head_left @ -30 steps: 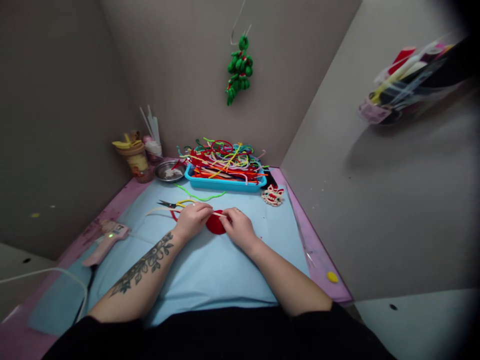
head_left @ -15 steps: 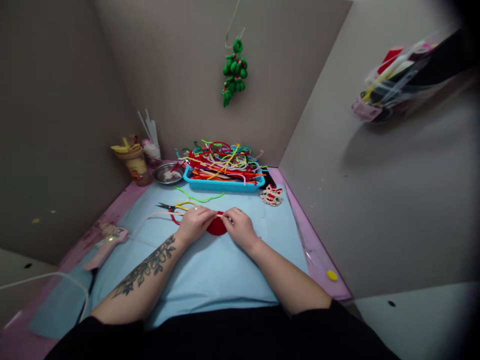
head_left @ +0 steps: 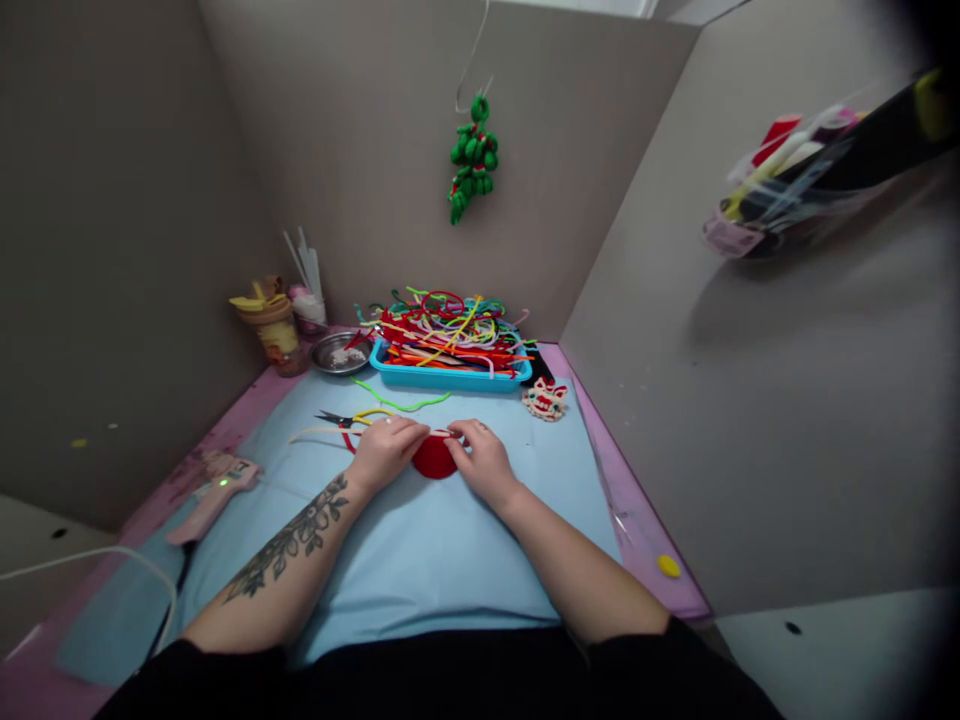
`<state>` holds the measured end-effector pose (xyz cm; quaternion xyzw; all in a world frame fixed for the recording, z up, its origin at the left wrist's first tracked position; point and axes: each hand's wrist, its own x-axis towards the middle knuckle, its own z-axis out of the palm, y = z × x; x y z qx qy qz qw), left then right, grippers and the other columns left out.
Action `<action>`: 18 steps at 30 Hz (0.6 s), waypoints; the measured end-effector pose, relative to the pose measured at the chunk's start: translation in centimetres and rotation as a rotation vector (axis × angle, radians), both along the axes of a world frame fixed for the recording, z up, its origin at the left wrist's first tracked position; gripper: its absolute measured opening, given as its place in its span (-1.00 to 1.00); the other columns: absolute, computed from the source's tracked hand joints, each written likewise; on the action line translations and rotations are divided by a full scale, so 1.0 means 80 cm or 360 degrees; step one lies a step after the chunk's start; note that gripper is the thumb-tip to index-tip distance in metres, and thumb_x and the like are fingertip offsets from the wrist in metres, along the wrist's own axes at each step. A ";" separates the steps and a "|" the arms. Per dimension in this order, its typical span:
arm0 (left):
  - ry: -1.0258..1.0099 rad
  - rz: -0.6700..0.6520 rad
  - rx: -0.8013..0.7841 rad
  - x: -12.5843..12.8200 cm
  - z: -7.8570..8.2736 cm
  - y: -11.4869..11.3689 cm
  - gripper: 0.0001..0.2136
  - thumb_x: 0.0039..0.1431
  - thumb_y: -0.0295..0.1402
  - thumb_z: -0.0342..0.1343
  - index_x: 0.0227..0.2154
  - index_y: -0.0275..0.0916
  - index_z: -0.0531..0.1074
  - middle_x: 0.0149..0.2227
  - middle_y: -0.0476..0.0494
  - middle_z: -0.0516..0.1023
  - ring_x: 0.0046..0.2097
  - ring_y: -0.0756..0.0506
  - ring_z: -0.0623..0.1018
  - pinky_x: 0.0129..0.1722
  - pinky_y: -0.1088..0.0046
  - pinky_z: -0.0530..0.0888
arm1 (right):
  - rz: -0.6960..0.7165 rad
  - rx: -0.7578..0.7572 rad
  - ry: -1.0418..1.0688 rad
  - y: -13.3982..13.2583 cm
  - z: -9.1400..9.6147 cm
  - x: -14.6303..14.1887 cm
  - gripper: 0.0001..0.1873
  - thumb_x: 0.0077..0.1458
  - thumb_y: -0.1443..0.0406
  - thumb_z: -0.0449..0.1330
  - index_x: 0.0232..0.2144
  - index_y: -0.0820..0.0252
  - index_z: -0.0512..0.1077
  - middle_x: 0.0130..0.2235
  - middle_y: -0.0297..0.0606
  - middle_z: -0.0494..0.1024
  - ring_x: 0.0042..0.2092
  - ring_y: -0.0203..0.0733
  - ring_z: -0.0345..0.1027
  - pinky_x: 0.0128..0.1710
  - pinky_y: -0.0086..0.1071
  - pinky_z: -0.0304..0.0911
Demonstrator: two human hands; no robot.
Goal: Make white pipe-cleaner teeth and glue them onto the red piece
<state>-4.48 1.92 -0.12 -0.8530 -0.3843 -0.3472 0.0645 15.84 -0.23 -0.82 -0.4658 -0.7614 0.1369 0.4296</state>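
A round red disc, fuzzy like coiled pipe cleaner, lies between my hands on the blue cloth. Along its far edge runs a cream pipe cleaner, whose loose end trails out to the left. My left hand pinches this strip at the disc's upper left. With bent fingers, my right hand grips the strip at the upper right, thumb against the disc. Scissors with yellow and red handles lie just beyond my left hand, partly covered by it. A bright green pipe cleaner rests farther back.
A blue tray heaped with coloured pipe cleaners stands at the back, beside a metal bowl. A pink glue gun lies left. A cream-and-red lion-like face sits right. A green ornament hangs above.
The view has tilted up slightly. More of the red disc shows between my hands, and my right fingers have shifted a little on the strip. The surrounding things stay in place.
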 end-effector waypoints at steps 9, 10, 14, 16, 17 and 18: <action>-0.0648 0.0934 0.0714 -0.128 0.147 -0.008 -0.78 0.20 -0.28 0.06 -0.24 -0.34 0.48 -0.29 -0.13 0.55 -0.30 0.01 0.45 -0.21 0.45 0.39 | 0.0112 -0.0038 0.0104 0.003 -0.008 -0.002 -0.84 0.13 0.33 0.10 -0.23 0.16 0.43 -0.25 -0.21 0.49 -0.20 -0.16 0.36 -0.14 -0.29 0.28; -0.0584 0.0917 0.0708 -0.138 0.161 -0.006 -0.76 0.20 -0.26 0.05 -0.25 -0.35 0.49 -0.31 -0.13 0.55 -0.32 0.02 0.44 -0.23 0.46 0.39 | 0.0132 -0.0039 0.0106 0.002 -0.009 -0.004 -0.85 0.12 0.34 0.11 -0.24 0.16 0.44 -0.25 -0.21 0.49 -0.19 -0.16 0.36 -0.13 -0.28 0.28; -0.0163 0.0918 0.0391 -0.161 0.188 0.020 -0.75 0.17 -0.26 0.08 -0.22 -0.31 0.50 -0.31 -0.07 0.55 -0.33 0.03 0.43 -0.32 0.55 0.35 | 0.0207 -0.0040 0.0077 -0.002 -0.008 -0.008 -0.86 0.11 0.36 0.11 -0.27 0.16 0.45 -0.26 -0.20 0.50 -0.17 -0.15 0.35 -0.12 -0.26 0.27; 0.0111 0.0993 0.0070 -0.164 0.185 0.039 -0.72 0.07 -0.19 0.16 -0.23 -0.27 0.51 -0.32 -0.03 0.55 -0.34 0.01 0.43 -0.34 0.55 0.33 | 0.0244 -0.0038 0.0076 -0.005 -0.006 -0.009 -0.87 0.11 0.38 0.11 -0.28 0.16 0.45 -0.26 -0.21 0.51 -0.18 -0.16 0.34 -0.12 -0.27 0.26; 0.0237 0.1046 -0.0153 -0.163 0.180 0.049 -0.71 0.05 -0.16 0.17 -0.27 -0.28 0.52 -0.39 -0.01 0.53 -0.39 0.01 0.41 -0.37 0.55 0.33 | 0.0263 -0.0031 0.0082 -0.006 -0.005 -0.009 -0.87 0.11 0.39 0.11 -0.29 0.16 0.45 -0.27 -0.22 0.51 -0.18 -0.16 0.34 -0.12 -0.27 0.26; 0.0344 0.1102 -0.0341 -0.163 0.174 0.058 -0.71 0.05 -0.15 0.16 -0.33 -0.32 0.52 -0.48 0.01 0.49 -0.45 0.02 0.38 -0.38 0.54 0.32 | 0.0279 -0.0021 0.0091 -0.007 -0.004 -0.009 -0.87 0.11 0.39 0.11 -0.30 0.16 0.45 -0.27 -0.23 0.51 -0.18 -0.17 0.34 -0.12 -0.27 0.26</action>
